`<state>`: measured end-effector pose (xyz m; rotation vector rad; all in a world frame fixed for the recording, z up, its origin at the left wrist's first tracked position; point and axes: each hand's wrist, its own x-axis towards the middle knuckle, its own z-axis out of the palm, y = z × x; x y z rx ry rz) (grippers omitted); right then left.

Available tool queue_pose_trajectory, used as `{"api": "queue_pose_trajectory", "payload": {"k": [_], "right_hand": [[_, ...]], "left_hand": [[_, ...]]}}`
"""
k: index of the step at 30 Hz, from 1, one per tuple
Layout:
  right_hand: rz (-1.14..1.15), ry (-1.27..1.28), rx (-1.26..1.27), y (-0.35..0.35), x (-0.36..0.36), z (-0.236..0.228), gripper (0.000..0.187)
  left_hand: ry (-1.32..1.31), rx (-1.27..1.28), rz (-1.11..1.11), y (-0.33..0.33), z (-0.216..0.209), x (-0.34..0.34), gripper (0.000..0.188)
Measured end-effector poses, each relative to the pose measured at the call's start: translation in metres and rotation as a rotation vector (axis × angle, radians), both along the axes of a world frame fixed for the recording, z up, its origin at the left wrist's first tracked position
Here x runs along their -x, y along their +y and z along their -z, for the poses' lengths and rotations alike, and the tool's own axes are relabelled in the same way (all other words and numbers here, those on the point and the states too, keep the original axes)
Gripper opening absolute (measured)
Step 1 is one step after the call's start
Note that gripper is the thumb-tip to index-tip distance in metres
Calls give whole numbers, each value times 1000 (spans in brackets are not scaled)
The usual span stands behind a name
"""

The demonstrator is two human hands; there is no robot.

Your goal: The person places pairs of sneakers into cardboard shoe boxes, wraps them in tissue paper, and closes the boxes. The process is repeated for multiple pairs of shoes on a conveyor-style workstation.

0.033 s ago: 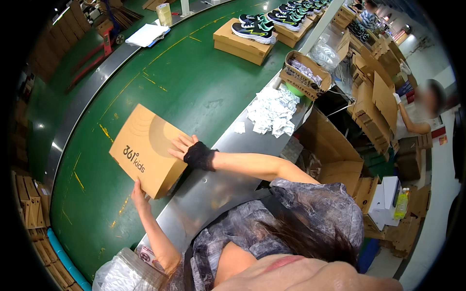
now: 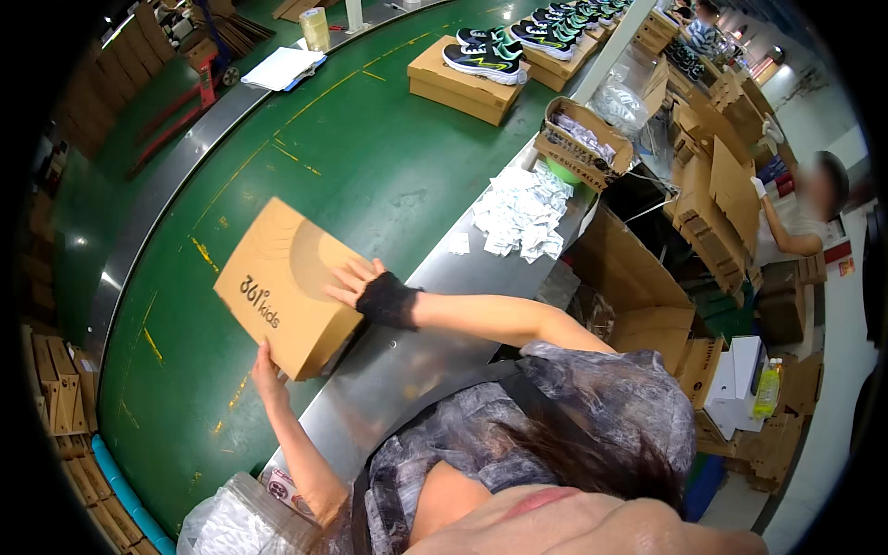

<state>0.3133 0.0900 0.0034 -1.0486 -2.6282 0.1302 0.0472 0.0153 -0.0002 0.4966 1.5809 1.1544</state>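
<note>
A closed brown cardboard shoe box (image 2: 294, 268) with dark lettering on its lid sits at the near edge of the green conveyor belt. My left hand (image 2: 266, 372) grips its near side, the thumb up by the lid's edge and the other fingers partly hidden. On the right part of the lid, my right hand (image 2: 355, 283) lies with its fingers spread. A black band (image 2: 388, 300) wraps that wrist. Farther right, a loose pile of small white packets (image 2: 524, 213) covers part of the metal ledge (image 2: 407, 347), well away from both hands.
Sports shoes (image 2: 483, 61) stand on a cardboard box (image 2: 462, 85) farther up the belt, with more pairs behind. An open carton (image 2: 585, 143) of packets sits beyond the pile. White papers (image 2: 283, 68) and a tape roll (image 2: 315, 30) rest along the far rim. Another person (image 2: 795, 217) is at right.
</note>
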Motion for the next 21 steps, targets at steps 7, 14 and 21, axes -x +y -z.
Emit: {"api": "queue_pose_trajectory", "payload": {"k": [7, 14, 21], "right_hand": [[188, 57, -199, -88, -78, 7, 45], [272, 136, -232, -126, -125, 13, 44], [319, 147, -322, -118, -150, 22, 45]], "left_hand": [[150, -109, 112, -29, 49, -50, 32], [-98, -141, 262, 10, 38, -80, 60], [-396, -136, 406, 51, 63, -107, 55]]}}
